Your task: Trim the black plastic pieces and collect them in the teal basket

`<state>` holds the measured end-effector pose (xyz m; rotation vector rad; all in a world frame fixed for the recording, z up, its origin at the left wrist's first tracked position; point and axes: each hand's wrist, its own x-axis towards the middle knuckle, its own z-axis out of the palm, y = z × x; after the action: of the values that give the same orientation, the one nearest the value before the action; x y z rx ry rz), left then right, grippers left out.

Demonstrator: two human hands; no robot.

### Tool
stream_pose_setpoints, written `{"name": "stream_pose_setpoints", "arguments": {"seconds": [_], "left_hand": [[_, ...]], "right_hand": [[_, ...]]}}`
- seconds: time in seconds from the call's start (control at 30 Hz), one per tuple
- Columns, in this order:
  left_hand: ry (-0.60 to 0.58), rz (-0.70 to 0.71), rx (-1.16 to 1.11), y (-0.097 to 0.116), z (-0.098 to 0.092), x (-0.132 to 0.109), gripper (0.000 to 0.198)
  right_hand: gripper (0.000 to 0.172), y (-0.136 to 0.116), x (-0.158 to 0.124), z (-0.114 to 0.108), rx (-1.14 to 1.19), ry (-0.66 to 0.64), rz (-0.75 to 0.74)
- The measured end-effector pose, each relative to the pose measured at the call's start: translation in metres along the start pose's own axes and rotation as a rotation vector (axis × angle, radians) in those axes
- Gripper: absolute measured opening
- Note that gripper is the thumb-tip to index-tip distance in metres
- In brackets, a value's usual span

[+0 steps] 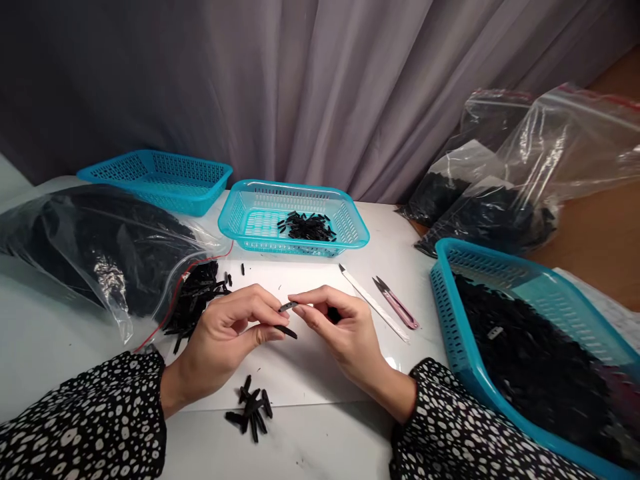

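Note:
My left hand (227,333) and my right hand (340,327) meet over the white table (310,440), fingertips pinching a small black plastic strip (288,307) between them. A second black piece (286,331) sticks out under my left fingers. Below my hands lies a small heap of black pieces (251,410). More black pieces (197,293) spill from the open mouth of a clear bag (95,247) at the left.
A light blue basket (345,230) behind my hands holds some black pieces. Another blue basket (150,175) stands at the back left; a third (445,293), full of black pieces, at the right. Pink thread snips (397,305), a white blade tool (373,301) and two bags (500,193) lie right.

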<state>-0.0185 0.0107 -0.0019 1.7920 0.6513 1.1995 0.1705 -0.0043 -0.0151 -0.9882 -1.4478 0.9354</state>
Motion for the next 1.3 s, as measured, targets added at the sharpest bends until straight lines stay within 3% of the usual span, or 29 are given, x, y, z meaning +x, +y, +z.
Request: {"name": "stream_pose_setpoints", "arguments": {"seconds": [0.17,0.37,0.57,0.83,0.97,1.1,1.2,1.23,1.3], "left_hand": [[0.002,0.004,0.024,0.000,-0.001,-0.002,0.011],[0.044,-0.024,0.056,-0.002,-0.003,0.000,0.008],[0.062,-0.037,-0.045,-0.002,-0.001,0.000,0.008],[0.052,-0.266,-0.265,-0.006,-0.001,-0.001,0.011],[0.048,-0.369,-0.397,-0.007,0.001,0.002,0.016],[0.014,-0.429,-0.462,-0.006,0.002,0.002,0.016],[0.009,-0.444,-0.503,-0.003,0.001,0.003,0.017],[0.007,-0.458,-0.530,-0.002,0.001,0.003,0.018],[0.012,-0.481,-0.576,0.001,0.000,0.003,0.019]], "right_hand": [[0.012,-0.002,0.000,-0.001,0.018,0.007,-0.020],[0.013,-0.004,0.001,0.000,0.033,-0.028,0.056],[0.017,-0.006,0.000,0.000,0.032,-0.045,0.071],[0.023,0.000,0.001,-0.002,0.108,-0.043,0.174],[0.023,-0.005,0.005,-0.001,0.010,0.024,0.235],[0.017,-0.019,0.041,0.003,-0.185,0.120,0.107],[0.013,-0.025,0.092,0.002,-0.597,0.311,-0.098],[0.014,-0.026,0.108,0.000,-0.751,0.276,-0.096],[0.016,-0.026,0.127,-0.009,-0.893,0.074,-0.032]]}}
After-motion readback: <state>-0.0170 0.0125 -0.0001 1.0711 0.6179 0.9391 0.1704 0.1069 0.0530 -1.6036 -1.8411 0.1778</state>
